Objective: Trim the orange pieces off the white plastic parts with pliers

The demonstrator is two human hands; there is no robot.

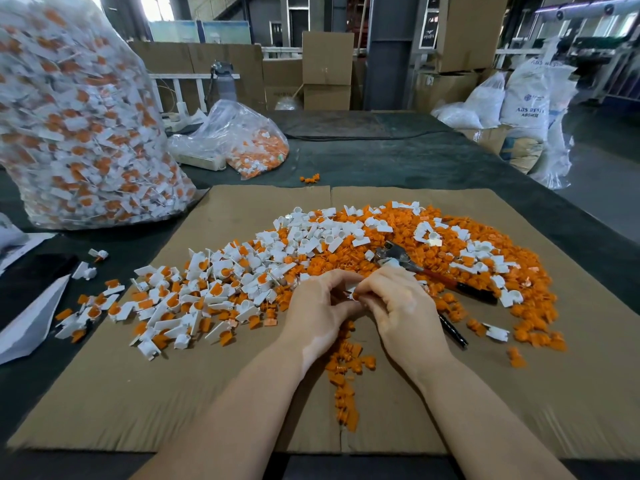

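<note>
A wide heap of white plastic parts with orange pieces (207, 292) covers the left and middle of a cardboard sheet (104, 393). Loose orange pieces (485, 237) pile up at the right, and a thin line of them (346, 382) runs between my forearms. My left hand (318, 306) and my right hand (398, 303) meet over the heap, fingers curled, pinching one small white part (351, 295) between them. The pliers (398, 258) lie on the orange pile just beyond my right hand, red and black handles pointing right; neither hand holds them.
A tall clear bag full of white-and-orange parts (76, 126) stands at the left. A smaller bag with orange pieces (256, 150) lies behind the cardboard. A black pen (453, 330) rests right of my right hand. White paper (31, 320) lies at the left edge. Boxes and sacks stand beyond the table.
</note>
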